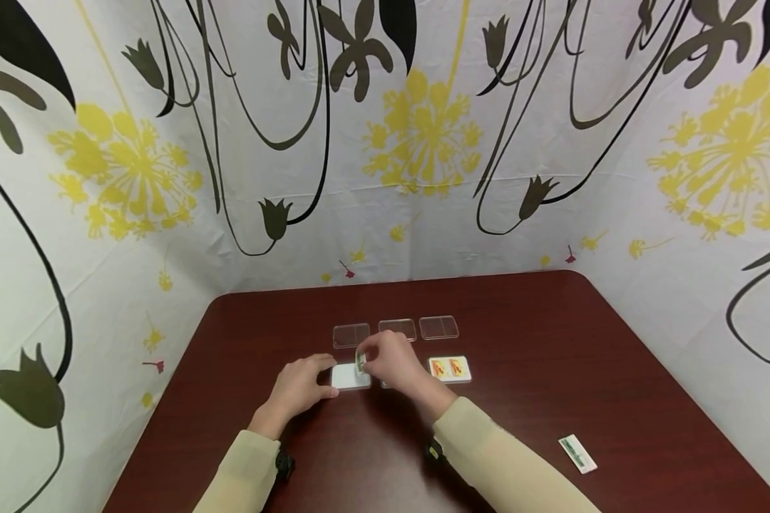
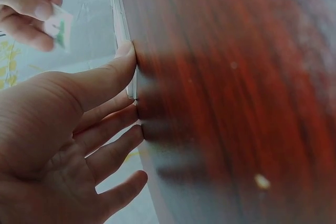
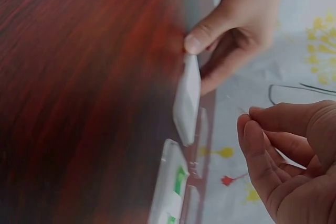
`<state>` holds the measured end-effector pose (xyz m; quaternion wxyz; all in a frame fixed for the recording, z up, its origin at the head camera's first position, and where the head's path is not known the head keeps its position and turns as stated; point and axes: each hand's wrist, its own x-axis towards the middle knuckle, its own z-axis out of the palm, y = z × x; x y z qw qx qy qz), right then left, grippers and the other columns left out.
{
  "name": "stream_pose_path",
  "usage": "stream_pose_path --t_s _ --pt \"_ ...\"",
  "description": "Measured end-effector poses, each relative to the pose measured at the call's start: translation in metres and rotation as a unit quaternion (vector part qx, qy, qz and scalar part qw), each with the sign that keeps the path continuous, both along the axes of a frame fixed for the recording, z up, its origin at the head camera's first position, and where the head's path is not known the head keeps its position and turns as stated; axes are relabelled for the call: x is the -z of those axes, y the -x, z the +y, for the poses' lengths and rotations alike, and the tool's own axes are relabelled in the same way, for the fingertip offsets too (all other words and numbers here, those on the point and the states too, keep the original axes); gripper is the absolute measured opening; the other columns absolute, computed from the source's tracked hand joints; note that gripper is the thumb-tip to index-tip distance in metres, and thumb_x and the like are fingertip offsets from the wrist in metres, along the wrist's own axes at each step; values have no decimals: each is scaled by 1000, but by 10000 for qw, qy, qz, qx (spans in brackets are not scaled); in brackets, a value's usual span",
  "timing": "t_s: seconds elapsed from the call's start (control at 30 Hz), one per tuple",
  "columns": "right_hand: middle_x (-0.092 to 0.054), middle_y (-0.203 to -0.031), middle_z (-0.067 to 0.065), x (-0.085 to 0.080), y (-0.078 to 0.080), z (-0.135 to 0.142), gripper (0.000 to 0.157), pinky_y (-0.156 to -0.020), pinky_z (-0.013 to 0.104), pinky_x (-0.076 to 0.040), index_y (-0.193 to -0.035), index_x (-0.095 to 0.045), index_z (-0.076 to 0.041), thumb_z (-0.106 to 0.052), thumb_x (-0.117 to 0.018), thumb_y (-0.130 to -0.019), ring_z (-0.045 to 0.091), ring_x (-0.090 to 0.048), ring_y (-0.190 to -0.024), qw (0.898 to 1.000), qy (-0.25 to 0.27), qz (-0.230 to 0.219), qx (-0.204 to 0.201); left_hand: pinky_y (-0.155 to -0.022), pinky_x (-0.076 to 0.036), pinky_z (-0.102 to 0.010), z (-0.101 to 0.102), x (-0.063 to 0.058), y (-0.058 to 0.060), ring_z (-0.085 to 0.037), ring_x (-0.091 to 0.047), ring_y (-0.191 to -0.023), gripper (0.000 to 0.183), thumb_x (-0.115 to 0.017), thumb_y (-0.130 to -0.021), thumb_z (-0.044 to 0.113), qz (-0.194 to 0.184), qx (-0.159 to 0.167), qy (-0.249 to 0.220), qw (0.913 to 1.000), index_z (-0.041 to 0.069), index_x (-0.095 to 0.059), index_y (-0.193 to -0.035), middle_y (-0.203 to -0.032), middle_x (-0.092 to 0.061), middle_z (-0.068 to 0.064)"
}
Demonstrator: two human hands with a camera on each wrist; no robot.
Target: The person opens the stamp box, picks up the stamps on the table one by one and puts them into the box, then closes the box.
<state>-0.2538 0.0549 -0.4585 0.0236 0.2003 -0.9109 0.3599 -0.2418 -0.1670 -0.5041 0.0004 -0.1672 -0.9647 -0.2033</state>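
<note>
My left hand (image 1: 301, 385) holds a flat white case (image 1: 351, 377) by its left end, thumb on the near edge and fingers at the far side. The case's top is plain white. Above its right end, my right hand (image 1: 394, 360) pinches a small white label (image 1: 360, 361) with green print between thumb and fingertips. The label hangs apart from the case in the left wrist view. Beside the white case lies a second case with green labels (image 3: 179, 181), mostly hidden by my right hand in the head view.
Farther right lies a case with two orange-red labels (image 1: 450, 369). Three clear lids, left (image 1: 351, 335), middle (image 1: 398, 329) and right (image 1: 439, 327), lie in a row behind the cases. A white strip with green print (image 1: 577, 454) rests on the brown table (image 1: 520, 399) at right.
</note>
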Motion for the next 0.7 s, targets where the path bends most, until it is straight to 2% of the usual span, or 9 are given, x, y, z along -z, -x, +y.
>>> stream_pose_path --t_s 0.3,0.57,0.7 --pt "-70 -74 -6 22 9 -9 23 -59 23 -48 -93 -81 -8 0 -82 -71 5 -58 -65 9999 -106 56 54 -98 -48 -54 -1 1 -1 -31 -58 -124 56 -84 -83 36 8 18 60 10000 15 -68 -133 -139 -60 -6" --pt "-73 -80 -2 27 10 -10 17 -61 25 -49 -90 -82 -8 -3 -82 -74 9 -60 -69 9994 -311 -50 172 -98 -48 -54 0 -3 -2 -31 -58 -124 56 -84 -83 35 48 5 87 10000 14 -68 -133 -139 -60 -6" --pt "-73 -80 -4 28 10 -9 14 -62 26 -50 -88 -83 -10 -5 -80 -76 9 -61 -70 9989 -403 -22 241 -98 -47 -54 0 -3 -2 -31 -58 -125 56 -84 -83 35 30 -4 91 10000 14 -68 -133 -139 -60 -6"
